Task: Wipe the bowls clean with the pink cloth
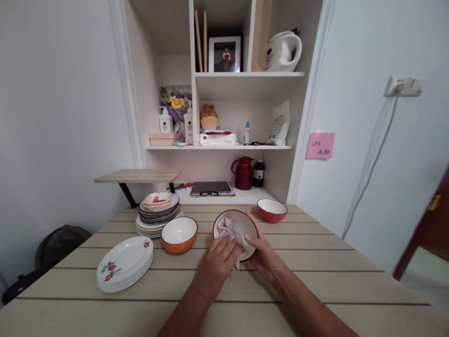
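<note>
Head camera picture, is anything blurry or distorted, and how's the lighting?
In the head view, light is soft and rather dim, with only faint shadows on the table; in the same view, the cloth and left hand look slightly soft; also in the head view, the white trim right of the shelves leans, probably from wide-angle stretch.

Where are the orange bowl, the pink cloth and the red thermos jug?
Orange bowl [179,232]: head view, white inside.
Pink cloth [226,227]: head view, upper folds.
Red thermos jug [244,174]: head view, body front.
</note>
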Demonstrator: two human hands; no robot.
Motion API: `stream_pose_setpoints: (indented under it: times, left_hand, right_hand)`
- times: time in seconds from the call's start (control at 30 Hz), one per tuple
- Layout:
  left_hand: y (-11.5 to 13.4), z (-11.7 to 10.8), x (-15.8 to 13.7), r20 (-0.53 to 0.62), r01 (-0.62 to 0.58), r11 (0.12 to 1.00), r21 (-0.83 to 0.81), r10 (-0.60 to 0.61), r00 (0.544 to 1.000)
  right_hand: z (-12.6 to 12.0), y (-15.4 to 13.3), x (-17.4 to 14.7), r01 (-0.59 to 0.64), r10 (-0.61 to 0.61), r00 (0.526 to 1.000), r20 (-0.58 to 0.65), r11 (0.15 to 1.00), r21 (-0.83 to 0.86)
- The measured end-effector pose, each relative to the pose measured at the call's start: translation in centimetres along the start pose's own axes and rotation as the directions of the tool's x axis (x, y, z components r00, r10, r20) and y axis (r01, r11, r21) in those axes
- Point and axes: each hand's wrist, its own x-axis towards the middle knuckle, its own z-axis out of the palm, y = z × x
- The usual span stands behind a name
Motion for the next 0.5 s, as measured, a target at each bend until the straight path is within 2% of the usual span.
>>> stream_pose_setpoints:
  times: [0.33,0.5]
  left_hand:
    - [-0.3,0.2,-0.2,-0.009,0.068,0.990,-0.124,-0.070,0.998]
    - [-0.3,0.2,-0.2,-0.016,0.081,0.985,-0.149,-0.084,0.996]
  right_hand:
    - [1.3,-0.8,-0.8,0.035,-0.039,0.998,0.049,0.997,0.062]
    - [1.8,-0.6,-0.7,0.066,-0.068,0.997,0.044,0.997,0.034]
